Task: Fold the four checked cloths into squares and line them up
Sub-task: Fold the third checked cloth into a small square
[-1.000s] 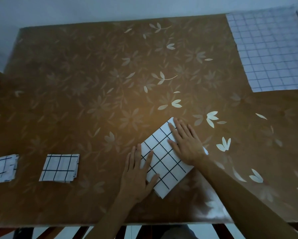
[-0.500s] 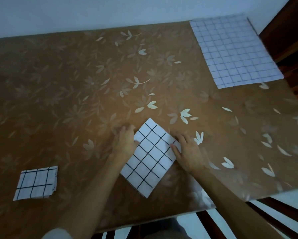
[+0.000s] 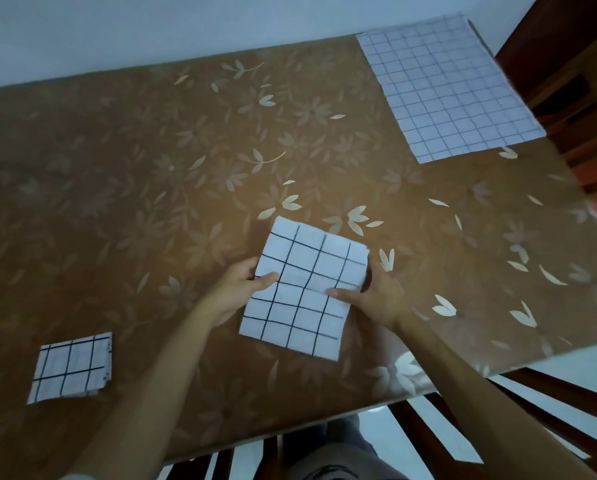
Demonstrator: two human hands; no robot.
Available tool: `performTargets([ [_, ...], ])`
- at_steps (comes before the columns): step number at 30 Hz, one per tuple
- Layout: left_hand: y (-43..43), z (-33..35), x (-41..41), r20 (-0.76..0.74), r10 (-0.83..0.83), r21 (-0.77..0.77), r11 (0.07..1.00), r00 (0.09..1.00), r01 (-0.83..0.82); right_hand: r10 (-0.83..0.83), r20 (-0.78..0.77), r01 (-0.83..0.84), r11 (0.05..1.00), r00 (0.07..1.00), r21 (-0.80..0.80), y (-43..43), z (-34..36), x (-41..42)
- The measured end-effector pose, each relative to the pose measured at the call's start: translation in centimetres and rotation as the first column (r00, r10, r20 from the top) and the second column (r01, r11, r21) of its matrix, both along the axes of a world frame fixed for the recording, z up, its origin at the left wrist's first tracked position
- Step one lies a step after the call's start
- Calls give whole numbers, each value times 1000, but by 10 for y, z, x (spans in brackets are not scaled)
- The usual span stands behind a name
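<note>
The left hand (image 3: 240, 285) and the right hand (image 3: 376, 297) pinched the sides of the folded white black-checked cloth (image 3: 304, 306) near the front edge of the brown flowered counter (image 3: 144, 209). Open counter separated it from a folded checked square (image 3: 70, 367) at the left. The fingers beneath the cloth were hidden.
</note>
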State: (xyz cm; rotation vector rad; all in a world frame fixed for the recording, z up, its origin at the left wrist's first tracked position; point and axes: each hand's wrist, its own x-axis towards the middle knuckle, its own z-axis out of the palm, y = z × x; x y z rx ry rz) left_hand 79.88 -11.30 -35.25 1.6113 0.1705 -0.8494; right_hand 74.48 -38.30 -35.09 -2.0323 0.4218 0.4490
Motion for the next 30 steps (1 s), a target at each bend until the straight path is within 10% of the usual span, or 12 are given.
performTargets([
  [4, 9, -6, -11, -96, 100, -30, 994, 990, -103, 9, -70, 4, 983, 998, 182, 1, 5, -1],
  [13, 24, -22, -25, 150, 184, 132, 970, 971, -204, -49, 69, 48, 999, 996, 14, 4, -6, -6],
  [23, 29, -31, -33, 337, -15, 316, 944, 941, -98, 460, 274, -275, 811, 845, -516, -20, -43, -19],
  [30, 10, -24, -42, 498, -119, 432, 893, 859, -127, 400, 361, -198, 853, 843, -482, -23, -53, -31],
])
